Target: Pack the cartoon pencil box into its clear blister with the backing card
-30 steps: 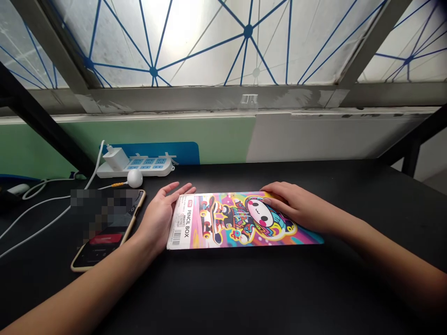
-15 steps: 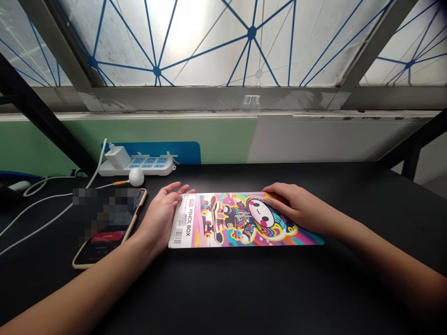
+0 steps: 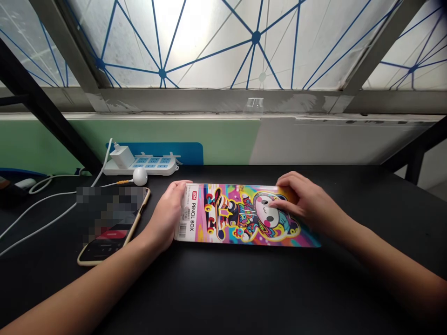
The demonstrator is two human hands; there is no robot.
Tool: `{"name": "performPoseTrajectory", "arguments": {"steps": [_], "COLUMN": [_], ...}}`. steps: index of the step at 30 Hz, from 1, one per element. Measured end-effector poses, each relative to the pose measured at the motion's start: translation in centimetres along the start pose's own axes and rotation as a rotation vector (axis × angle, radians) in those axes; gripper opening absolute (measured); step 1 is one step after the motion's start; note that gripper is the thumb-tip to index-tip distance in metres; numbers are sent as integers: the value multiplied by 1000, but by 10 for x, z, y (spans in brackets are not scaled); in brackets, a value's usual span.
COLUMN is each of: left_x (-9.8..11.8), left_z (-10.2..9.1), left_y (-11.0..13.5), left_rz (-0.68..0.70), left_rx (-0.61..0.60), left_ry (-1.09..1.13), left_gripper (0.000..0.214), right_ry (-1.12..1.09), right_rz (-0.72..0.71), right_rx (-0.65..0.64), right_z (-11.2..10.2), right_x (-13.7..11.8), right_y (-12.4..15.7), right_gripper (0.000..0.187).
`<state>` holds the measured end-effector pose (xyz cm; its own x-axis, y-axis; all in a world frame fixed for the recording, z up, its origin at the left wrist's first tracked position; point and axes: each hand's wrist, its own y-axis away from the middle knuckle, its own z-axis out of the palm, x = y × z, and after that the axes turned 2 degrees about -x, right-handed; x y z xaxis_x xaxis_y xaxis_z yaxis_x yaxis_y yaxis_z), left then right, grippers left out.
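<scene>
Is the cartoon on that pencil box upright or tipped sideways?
Tipped sideways: on the pencil box, the character's head lies toward the right hand, its skateboard toward the left hand.

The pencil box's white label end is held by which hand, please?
The left hand; the right hand holds the opposite end of the pencil box, thumb over the cartoon face.

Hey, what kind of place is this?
Likely an indoor workspace, though home or office I can't tell: a patterned window above a black tabletop bearing a power strip and phone.
</scene>
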<state>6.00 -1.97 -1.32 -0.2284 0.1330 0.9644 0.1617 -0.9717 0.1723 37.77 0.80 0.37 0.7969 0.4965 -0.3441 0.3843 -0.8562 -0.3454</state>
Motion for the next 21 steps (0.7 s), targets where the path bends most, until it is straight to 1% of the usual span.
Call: {"name": "performPoseTrajectory", "arguments": {"steps": [2,5,8,11,12,14,16,17,18,21], "left_x": [-3,-6,-7,-4,-2,1,6,7,9,10], "left_z": [-1,-3,-3,-4,-4,-5,-7,-8,-8,-10], "left_y": [1,4,6,8,8,10,12,13,15,20], "left_rz": [120,231,303,399,435,493,529,539,549,599], "left_rx": [-62,-95,-77,-47,-51,-87,-143,-165,-180,-232], "left_ry": [-38,-106,-121,-92,-83,-84,-121,-150,-187,-359], "left_gripper": [27,34,34,36,37,39,37,36,34,28], "right_ry": [21,50,78,126,145,189,238,260,275,296], "right_rz": [-15,18,9,-47,-94,-249,-409,-453,-466,-466], "right_rx": [98,172,234,307,341,429,491,488,456,290], "right_z": [-4,-6,-3,2,3,3,3,2,2,4], "right_x": [-4,-10,-16,-18,-19,-19,-21,-22,-23,-28], "right_y": [2,6,12,18,20,21,20,19,18,17], "right_gripper": [52,52,48,38,32,23,22,24,24,21]}}
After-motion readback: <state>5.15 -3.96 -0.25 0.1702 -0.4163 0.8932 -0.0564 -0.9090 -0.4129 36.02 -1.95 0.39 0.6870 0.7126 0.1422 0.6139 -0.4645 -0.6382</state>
